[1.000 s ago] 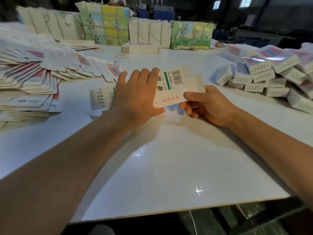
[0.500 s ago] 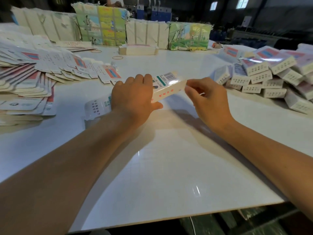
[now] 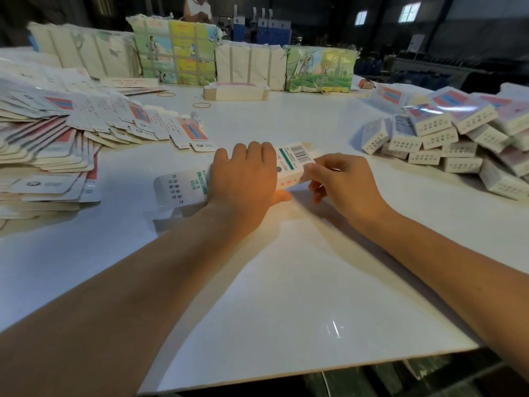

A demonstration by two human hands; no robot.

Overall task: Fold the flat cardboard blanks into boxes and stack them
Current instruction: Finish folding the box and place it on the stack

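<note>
Cardboard box [image 3: 289,164] lowered; right hand [image 3: 340,181] now pinching its end flap.

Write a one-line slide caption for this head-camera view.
Left hand grips a half-folded box while right hand works its end.

Glossy white surface [image 3: 286,296], mostly bare on the near side of the hands. Left of the left hand [image 3: 243,179] there's a big fanned heap of flat blanks [image 3: 51,138]. Right of the right hand [image 3: 340,181], a pile of folded boxes [image 3: 446,133]. Beyond both hands: wrapped bundles [image 3: 246,64], a short stack [image 3: 236,91], two rubber bands [image 3: 201,105].
</note>
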